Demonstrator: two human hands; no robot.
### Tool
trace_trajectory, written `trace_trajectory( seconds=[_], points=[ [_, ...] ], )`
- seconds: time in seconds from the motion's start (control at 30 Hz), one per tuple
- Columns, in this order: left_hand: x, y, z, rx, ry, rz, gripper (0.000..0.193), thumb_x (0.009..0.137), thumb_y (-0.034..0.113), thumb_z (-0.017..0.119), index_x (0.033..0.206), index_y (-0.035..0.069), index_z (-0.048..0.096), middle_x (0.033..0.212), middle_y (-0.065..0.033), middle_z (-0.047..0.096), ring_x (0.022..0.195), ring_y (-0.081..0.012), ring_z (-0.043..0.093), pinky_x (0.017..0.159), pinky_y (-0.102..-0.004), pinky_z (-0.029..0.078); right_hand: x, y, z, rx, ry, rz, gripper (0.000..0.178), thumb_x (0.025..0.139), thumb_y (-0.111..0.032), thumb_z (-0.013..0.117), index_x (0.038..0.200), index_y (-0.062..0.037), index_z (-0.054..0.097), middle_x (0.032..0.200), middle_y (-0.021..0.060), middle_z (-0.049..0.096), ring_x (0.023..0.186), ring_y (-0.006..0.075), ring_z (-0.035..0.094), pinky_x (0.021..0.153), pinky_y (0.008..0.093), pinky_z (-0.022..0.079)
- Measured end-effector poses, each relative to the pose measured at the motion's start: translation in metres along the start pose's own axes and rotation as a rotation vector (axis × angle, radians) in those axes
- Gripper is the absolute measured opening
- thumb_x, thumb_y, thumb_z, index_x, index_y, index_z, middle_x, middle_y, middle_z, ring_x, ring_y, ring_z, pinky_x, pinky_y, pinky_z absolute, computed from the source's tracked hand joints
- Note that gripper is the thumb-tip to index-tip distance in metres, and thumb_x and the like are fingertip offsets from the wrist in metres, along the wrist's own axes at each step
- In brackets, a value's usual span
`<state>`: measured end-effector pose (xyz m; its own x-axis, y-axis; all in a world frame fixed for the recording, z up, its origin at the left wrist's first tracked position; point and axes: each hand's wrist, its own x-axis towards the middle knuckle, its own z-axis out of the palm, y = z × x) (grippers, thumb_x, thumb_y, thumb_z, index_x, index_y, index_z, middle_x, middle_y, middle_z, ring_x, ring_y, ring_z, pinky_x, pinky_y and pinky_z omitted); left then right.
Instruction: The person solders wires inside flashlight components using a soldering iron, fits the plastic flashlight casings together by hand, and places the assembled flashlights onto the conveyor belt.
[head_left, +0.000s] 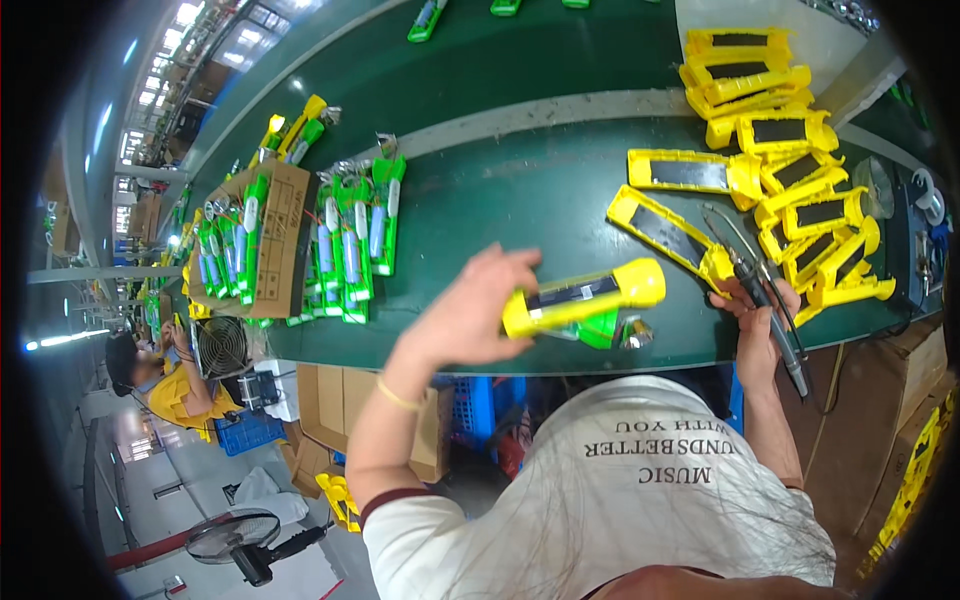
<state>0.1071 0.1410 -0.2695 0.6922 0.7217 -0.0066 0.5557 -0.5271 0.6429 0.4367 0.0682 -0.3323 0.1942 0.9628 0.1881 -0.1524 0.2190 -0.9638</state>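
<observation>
My left hand point(470, 310) is closed around the left end of a yellow plastic housing point(640, 283) with a dark panel, its fingers above and thumb below. Under that housing, a green plastic part point(598, 328) and a shiny silver reflector point(635, 332) show in part. In my right hand point(765, 315) is a soldering iron point(748, 275), gripped by its dark handle with the thin metal end pointing away from me. Close to the right fingertips lies another yellow housing point(665, 232), panel up. Beyond it rests one more yellow housing point(695, 175).
Yellow housings point(820, 215) are heaped along the right. At left, green parts with blue cells point(350, 245) lie beside a cardboard box point(283, 240) holding more. A raised strip point(520, 115) crosses the green table. A co-worker point(180, 385) sits far left, beyond a fan point(222, 345).
</observation>
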Motion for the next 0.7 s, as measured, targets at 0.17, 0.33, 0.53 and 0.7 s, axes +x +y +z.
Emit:
trace_trajectory(
  seconds=[0.17, 0.33, 0.53, 0.7],
  points=[
    [-0.011, -0.029, 0.014, -0.143, 0.189, 0.008, 0.043, 0.06, 0.003, 0.072, 0.094, 0.009, 0.046, 0.103, -0.013, 0.055, 0.096, -0.0313, 0.053, 0.084, -0.037, 0.044, 0.006, 0.005, 0.002, 0.01, 0.037, 0.05, 0.046, 0.09, -0.038, 0.048, 0.114, -0.0047, 0.028, 0.108, 0.0202, 0.051, 0.096, 0.0296, 0.058, 0.078, 0.0396, 0.051],
    [0.083, -0.109, -0.054, 0.022, 0.516, -0.119, 0.046, 0.065, 0.012, 0.07, 0.102, 0.005, 0.043, 0.096, -0.0138, 0.053, 0.09, -0.0297, 0.055, 0.08, -0.0328, 0.044, 0.013, 0.007, 0.004, 0.008, 0.023, 0.088, 0.049, 0.088, -0.042, 0.05, 0.112, -0.0053, 0.028, 0.109, 0.0192, 0.049, 0.096, 0.0301, 0.058, 0.078, 0.0411, 0.05],
    [0.199, -0.184, -0.143, -0.005, 0.098, -0.287, 0.059, 0.065, 0.019, 0.074, 0.113, 0.003, 0.044, 0.113, -0.0138, 0.053, 0.107, -0.0252, 0.051, 0.094, -0.0321, 0.038, 0.017, 0.003, 0.006, -0.073, 0.051, 0.101, 0.043, 0.089, -0.043, 0.048, 0.105, -0.0069, 0.03, 0.097, 0.0184, 0.056, 0.077, 0.0272, 0.061, 0.075, 0.0374, 0.047],
    [0.295, -0.217, -0.189, -0.064, 0.112, -0.537, 0.077, 0.063, 0.036, 0.076, 0.123, 0.001, 0.042, 0.121, -0.0163, 0.051, 0.111, -0.0239, 0.05, 0.094, -0.0333, 0.04, 0.016, 0.012, 0.004, -0.109, 0.103, 0.042, 0.036, 0.091, -0.041, 0.044, 0.1, -0.0084, 0.031, 0.09, 0.0205, 0.061, 0.07, 0.0244, 0.06, 0.066, 0.0342, 0.05]
  ],
)
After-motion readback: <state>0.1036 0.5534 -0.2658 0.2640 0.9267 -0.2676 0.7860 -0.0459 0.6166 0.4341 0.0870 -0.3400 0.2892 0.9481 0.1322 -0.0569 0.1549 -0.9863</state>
